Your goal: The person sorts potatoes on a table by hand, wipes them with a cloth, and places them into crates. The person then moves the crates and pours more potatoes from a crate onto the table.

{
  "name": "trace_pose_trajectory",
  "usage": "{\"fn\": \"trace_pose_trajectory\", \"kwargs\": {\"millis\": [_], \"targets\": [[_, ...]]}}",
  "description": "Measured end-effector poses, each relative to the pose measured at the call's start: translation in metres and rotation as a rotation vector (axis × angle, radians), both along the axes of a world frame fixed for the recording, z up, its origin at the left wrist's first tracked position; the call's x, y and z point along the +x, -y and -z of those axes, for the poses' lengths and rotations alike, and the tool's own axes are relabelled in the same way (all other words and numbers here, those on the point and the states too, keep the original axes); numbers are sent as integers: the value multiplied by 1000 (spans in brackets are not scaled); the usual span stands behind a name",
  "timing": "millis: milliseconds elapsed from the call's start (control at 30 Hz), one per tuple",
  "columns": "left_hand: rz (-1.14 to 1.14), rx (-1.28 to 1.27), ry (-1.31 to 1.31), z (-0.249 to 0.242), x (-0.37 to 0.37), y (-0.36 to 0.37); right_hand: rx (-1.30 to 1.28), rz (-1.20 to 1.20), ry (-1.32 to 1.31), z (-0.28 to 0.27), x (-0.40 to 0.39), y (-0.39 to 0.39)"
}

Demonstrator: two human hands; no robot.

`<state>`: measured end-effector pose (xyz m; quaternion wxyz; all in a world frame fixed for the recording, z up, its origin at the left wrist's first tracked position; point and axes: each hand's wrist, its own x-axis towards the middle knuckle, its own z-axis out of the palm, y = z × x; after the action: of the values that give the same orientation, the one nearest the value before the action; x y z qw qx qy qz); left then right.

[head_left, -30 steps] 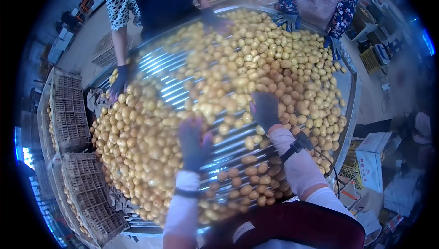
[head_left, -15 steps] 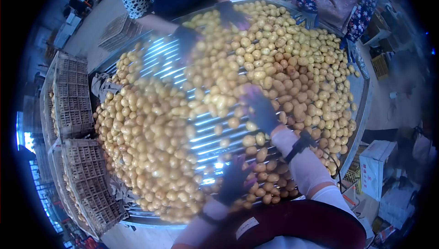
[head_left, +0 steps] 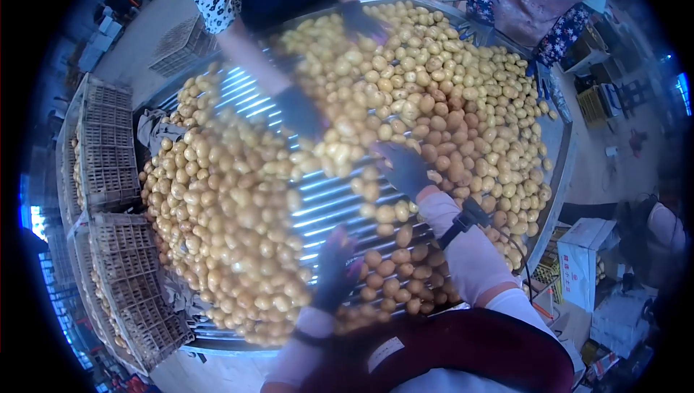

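Observation:
Yellow-brown potatoes (head_left: 231, 205) cover a table of shiny metal rollers (head_left: 329, 209). My right hand (head_left: 405, 169), in a dark glove, reaches to the middle of the heap with fingers stretched out against potatoes there. Lower down, my left hand (head_left: 334, 270), gloved too and slightly blurred, is over the rollers with its fingers extended and thumb apart. It lies between the big left pile and a smaller group of darker potatoes (head_left: 397, 277). Neither hand shows a potato gripped in it.
Across the table, a co-worker's gloved hand (head_left: 300, 113) is blurred among potatoes; their other hand (head_left: 361, 23) rests farther back. Another person in a floral sleeve (head_left: 564, 32) stands at the far right. Slatted crates (head_left: 112, 147) stand left, a white carton (head_left: 578, 266) right.
My left hand has moved left and up over the rollers. My right hand has shifted slightly down. The co-worker's nearer hand has come toward the table's middle.

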<state>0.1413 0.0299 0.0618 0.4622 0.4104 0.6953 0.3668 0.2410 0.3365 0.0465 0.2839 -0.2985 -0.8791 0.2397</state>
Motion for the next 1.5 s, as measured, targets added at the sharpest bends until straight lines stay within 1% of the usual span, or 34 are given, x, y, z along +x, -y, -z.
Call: {"fn": "trace_pose_trajectory", "kwargs": {"millis": [33, 100, 167, 200, 267, 300, 333, 367, 400, 433, 467, 500, 533, 600, 633, 667, 700, 733, 767, 800, 833, 900, 967, 1067, 1167, 1200, 1267, 1300, 1333, 1367, 1400, 1467, 1500], "targets": [[-24, 0, 100, -6, 4, -8, 64, 10, -45, 2, -4, 5], [223, 318, -381, -31, 9, -18, -41, -6, 214, 3, -9, -1], [176, 433, -506, -33, 29, -15, -179, -22, 440, 3, -20, -10], [151, 497, -568, -30, 36, -14, -198, -19, 373, -3, -15, -5], [100, 355, -144, -10, 26, -2, -237, -16, 243, -15, 3, 25], [-134, 273, 419, -12, 24, 5, -267, 1, 108, -22, 9, 45], [-268, 212, 743, -20, 24, 8, -297, 15, -25, -31, 13, 70], [-448, 159, 1054, -29, 25, 10, -330, 31, -157, -40, 18, 96], [-522, 143, 1132, -59, 27, 5, -358, -25, -138, -51, 22, 122], [-591, 122, 1208, -89, 29, -1, -373, -51, -228, -43, 28, 162], [-658, 97, 1282, -102, 28, -4, -226, -148, -231, -62, 35, 181], [-538, 95, 1174, -94, 27, 4, -81, -243, -234, -91, 41, 195], [-424, 99, 1062, -87, 26, 11, -139, -231, -153, -108, 49, 200], [-431, -24, 1258, -83, 22, 17, -257, -221, 7, -126, 68, 201], [-477, 31, 1297, -54, 15, 33, -165, -126, 28, -101, 82, 196], [-500, 35, 1217, -53, 12, 41, -79, -28, 52, -76, 95, 190], [-524, 38, 1137, -53, 11, 46, 56, 105, 252, -62, 116, 178], [-550, 42, 1057, -55, 10, 48, 104, 238, 196, -57, 137, 158], [-564, 12, 934, -63, 11, 48, 212, 306, 272, -41, 163, 140], [-577, -18, 811, -74, 12, 49, 129, 249, 369, -59, 180, 116], [-586, -47, 688, -79, 13, 48, 275, 404, 405, -43, 192, 105], [-628, -57, 736, -76, 8, 50, 407, 488, 567, -26, 215, 66], [-622, -60, 736, -70, 2, 50, 317, 572, 499, -2, 238, 18], [-642, -127, 784, -61, -6, 44, 188, 737, 525, 5, 240, -36], [-731, -93, 772, -58, -3, 40, 421, 771, 186, -3, 215, -44], [-685, -80, 735, -56, -3, 42, 127, 664, 200, -20, 201, -29], [-587, -66, 654, -49, -6, 48, -49, 416, 191, -33, 178, 24], [-580, -49, 684, -48, -6, 49, -129, 312, 221, -37, 173, 51], [-570, -33, 715, -47, -6, 49, -26, 324, 367, -29, 173, 73], [-560, -13, 748, -46, -5, 49, 106, 344, 354, -10, 180, 83], [-597, -54, 771, -44, -4, 49, 246, 361, 336, 7, 187, 85], [-674, -125, 805, -39, -7, 49, -20, 388, 271, 12, 200, 74], [-650, -102, 776, -42, -7, 51, -161, 402, 235, 12, 202, 73]]}}
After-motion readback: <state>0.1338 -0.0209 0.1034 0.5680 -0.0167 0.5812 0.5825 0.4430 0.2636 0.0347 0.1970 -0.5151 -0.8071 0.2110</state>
